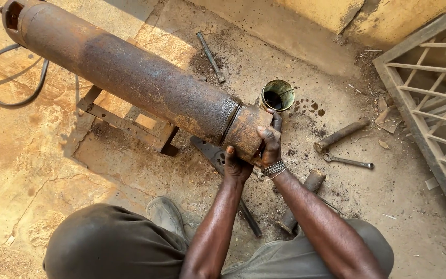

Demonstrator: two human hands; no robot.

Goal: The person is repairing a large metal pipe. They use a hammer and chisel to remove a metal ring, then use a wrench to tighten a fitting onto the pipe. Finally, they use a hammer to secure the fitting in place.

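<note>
Both hands, left hand and right hand, are gripping the rusty pipe's end cap, fingers closed, oil tin at one o'clock.

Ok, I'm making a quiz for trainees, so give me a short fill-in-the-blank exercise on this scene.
1. Both hands grip the end of a long, rusty ____.
2. The right hand has a beaded ____ at its wrist.
3. The left hand holds the end cap from ____.
4. Beyond the cap stands an open round ____ of dark liquid.

Missing words: pipe; bracelet; below; can.
</note>
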